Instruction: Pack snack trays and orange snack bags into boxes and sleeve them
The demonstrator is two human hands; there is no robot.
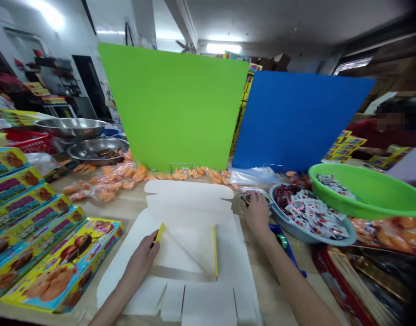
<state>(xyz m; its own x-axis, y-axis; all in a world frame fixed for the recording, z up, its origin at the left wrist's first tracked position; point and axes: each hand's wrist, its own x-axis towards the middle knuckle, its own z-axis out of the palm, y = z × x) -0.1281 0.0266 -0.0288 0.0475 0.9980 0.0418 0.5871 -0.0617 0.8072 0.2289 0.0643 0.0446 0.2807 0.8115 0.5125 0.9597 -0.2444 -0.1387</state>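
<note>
A white cardboard box blank [194,299] lies unfolded in front of me, and on it stands a shallow tray [189,253] with yellow-edged side walls. My left hand [143,253] is closed on the left wall of this tray, thumb and fingers pinching its edge. Past the blank's right edge, my right hand [257,213] has its fingers curled down over a small clear plastic packet [250,194] with dark contents. What the right fingertips grip is hidden. A blue tape dispenser [291,253] rests beside my right forearm.
Printed toy boxes [72,267] are lined up on the left. A blue-grey basin [306,235] of small sachets and a green basin [380,194] stand right. Bagged orange pieces [116,179] lie behind the blank, before upright green [174,108] and blue [292,117] boards. A person [374,131] sits beyond.
</note>
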